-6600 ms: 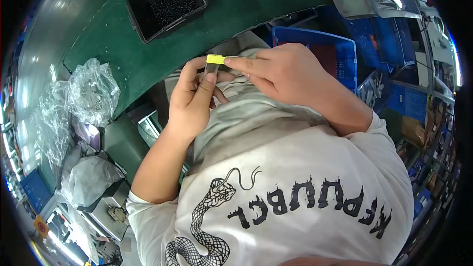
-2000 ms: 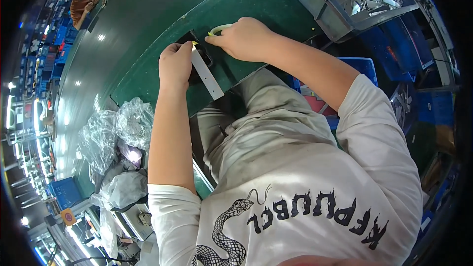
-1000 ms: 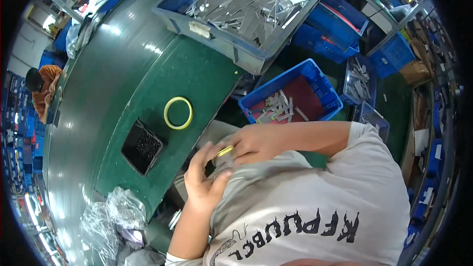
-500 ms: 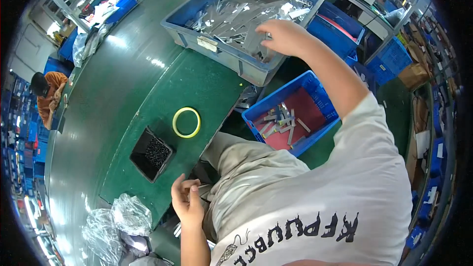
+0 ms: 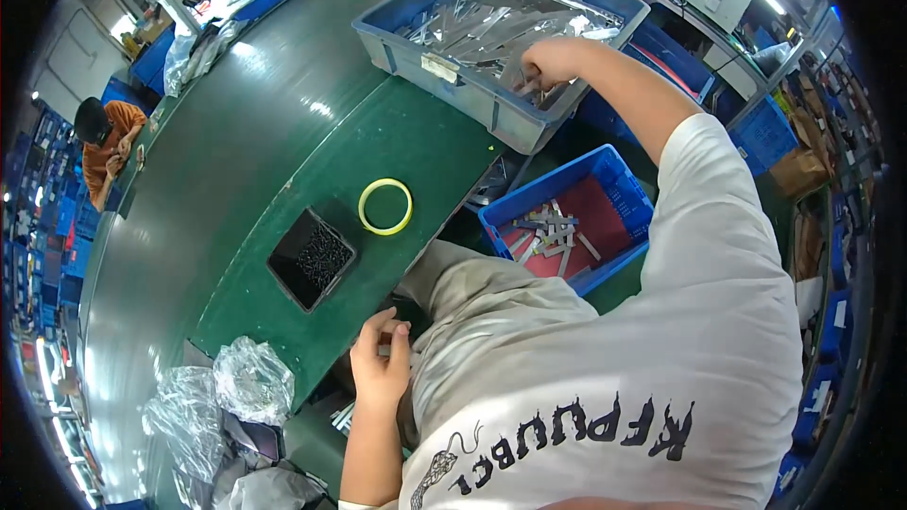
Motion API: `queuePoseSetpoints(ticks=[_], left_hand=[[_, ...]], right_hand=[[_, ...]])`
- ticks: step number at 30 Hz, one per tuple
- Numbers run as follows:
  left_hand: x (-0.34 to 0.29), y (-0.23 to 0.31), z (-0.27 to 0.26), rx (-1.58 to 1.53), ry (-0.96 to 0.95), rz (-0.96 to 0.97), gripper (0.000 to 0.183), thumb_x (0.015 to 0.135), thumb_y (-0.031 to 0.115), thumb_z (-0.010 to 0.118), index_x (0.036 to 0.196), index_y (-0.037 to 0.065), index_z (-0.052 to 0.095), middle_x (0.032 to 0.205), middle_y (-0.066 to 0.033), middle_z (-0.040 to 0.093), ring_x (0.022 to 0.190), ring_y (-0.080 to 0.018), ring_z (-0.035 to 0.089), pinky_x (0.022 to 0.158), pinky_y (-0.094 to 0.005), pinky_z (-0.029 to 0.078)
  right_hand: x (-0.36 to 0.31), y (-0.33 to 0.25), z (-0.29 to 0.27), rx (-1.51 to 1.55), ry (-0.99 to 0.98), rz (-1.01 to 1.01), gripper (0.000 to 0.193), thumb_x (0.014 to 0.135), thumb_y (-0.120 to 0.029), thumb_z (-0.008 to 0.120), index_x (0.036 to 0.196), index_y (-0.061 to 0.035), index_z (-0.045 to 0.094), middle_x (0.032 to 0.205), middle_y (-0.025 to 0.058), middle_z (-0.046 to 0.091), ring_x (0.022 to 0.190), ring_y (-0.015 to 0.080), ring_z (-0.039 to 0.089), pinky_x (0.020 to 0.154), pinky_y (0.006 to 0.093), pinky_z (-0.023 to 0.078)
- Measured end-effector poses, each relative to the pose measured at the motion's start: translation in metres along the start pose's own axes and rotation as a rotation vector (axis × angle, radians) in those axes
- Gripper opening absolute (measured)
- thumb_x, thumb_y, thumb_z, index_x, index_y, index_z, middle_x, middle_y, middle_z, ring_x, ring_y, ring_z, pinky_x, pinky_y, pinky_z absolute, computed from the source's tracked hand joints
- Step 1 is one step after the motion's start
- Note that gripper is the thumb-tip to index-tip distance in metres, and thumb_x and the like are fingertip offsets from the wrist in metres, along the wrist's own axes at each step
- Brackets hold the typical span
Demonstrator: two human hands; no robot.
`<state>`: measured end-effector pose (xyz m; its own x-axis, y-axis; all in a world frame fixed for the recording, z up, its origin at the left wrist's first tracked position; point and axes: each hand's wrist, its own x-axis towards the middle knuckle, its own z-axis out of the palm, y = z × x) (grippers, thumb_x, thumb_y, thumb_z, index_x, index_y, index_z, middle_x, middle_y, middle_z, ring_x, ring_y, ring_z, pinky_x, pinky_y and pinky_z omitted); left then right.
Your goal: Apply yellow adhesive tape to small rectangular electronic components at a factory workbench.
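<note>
Head view: the fingers of my right hand (image 5: 556,64) bend down into a large blue-grey plastic tote (image 5: 482,99), among flat metal strips (image 5: 472,33); whether they grip one, I cannot tell. My left hand (image 5: 382,368) hangs half curled over my lap, just off the table edge, its thumb close to the fingers; I cannot tell whether anything sits between them.

By my judgement the work is partway along: a small, loose pile of short strips (image 5: 548,229), some touched with yellow, lies in the blue crate (image 5: 609,272) to my right, while far more fill the tote. The tote's raised wall stands between my right hand and that crate.

On the green worktable (image 5: 444,127), a yellow tape roll (image 5: 407,217) lies flat near a black box (image 5: 283,274) of small dark screws. Crumpled clear plastic bags (image 5: 253,380) crowd the left; farther off, a person in orange (image 5: 99,146) sits.
</note>
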<state>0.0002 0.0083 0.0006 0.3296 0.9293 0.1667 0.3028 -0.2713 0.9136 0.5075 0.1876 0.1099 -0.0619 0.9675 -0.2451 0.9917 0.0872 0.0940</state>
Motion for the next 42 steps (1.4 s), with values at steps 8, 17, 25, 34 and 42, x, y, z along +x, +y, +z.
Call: queuePoseSetpoints(ticks=[8, 17, 25, 34, 42], left_hand=[[0.000, 0.018, 0.001, 0.031, -0.005, -0.070, 0.017, 0.090, 0.000, 0.063, 0.107, -0.003, 0.063, 0.085, -0.0107, 0.070, 0.078, -0.0164, 0.068, 0.071, -0.0284, 0.053], [0.003, 0.026, -0.006, 0.072, 0.053, 0.168, 0.043, 0.080, 0.010, 0.075, 0.119, 0.002, 0.060, 0.111, -0.0157, 0.065, 0.102, -0.0324, 0.061, 0.086, -0.0392, 0.050], [-0.015, 0.020, 0.000, -0.388, -0.163, -0.059, 0.024, 0.095, 0.011, 0.063, 0.115, -0.001, 0.056, 0.091, -0.0100, 0.067, 0.081, -0.0178, 0.066, 0.074, -0.0309, 0.054], [0.003, 0.006, -0.001, -0.832, 0.136, -0.419, 0.015, 0.104, 0.018, 0.049, 0.108, 0.003, 0.049, 0.072, -0.0048, 0.061, 0.056, -0.0094, 0.053, 0.052, -0.0241, 0.044], [-0.001, 0.014, -0.004, -0.738, 0.084, -0.514, 0.016, 0.104, 0.020, 0.049, 0.108, 0.004, 0.050, 0.079, -0.0033, 0.062, 0.063, -0.0090, 0.058, 0.055, -0.0234, 0.047]], right_hand=[[-0.029, 0.008, -0.053, 0.470, 0.252, -0.032, 0.026, 0.079, -0.012, 0.072, 0.101, -0.0031, 0.062, 0.086, 0.0042, 0.066, 0.085, 0.0117, 0.062, 0.073, 0.0287, 0.050], [-0.131, -0.154, -0.090, 0.892, 0.660, -0.554, 0.018, 0.081, -0.001, 0.070, 0.098, -0.0023, 0.062, 0.089, 0.0035, 0.060, 0.086, 0.0114, 0.056, 0.075, 0.0245, 0.044], [-0.105, -0.312, 0.017, 1.358, -0.325, -0.680, 0.013, 0.082, -0.002, 0.074, 0.093, -0.0017, 0.066, 0.091, 0.0059, 0.065, 0.082, 0.0129, 0.061, 0.070, 0.0278, 0.048], [-0.016, -0.293, 0.093, 0.426, 0.570, -0.452, 0.014, 0.087, -0.015, 0.068, 0.097, -0.0068, 0.065, 0.111, 0.0099, 0.068, 0.108, 0.0307, 0.061, 0.101, 0.0432, 0.037], [-0.071, -0.275, 0.097, 0.762, 0.399, -0.674, 0.009, 0.091, 0.000, 0.061, 0.099, 0.0017, 0.058, 0.088, 0.0114, 0.068, 0.080, 0.0175, 0.066, 0.075, 0.0321, 0.053]])
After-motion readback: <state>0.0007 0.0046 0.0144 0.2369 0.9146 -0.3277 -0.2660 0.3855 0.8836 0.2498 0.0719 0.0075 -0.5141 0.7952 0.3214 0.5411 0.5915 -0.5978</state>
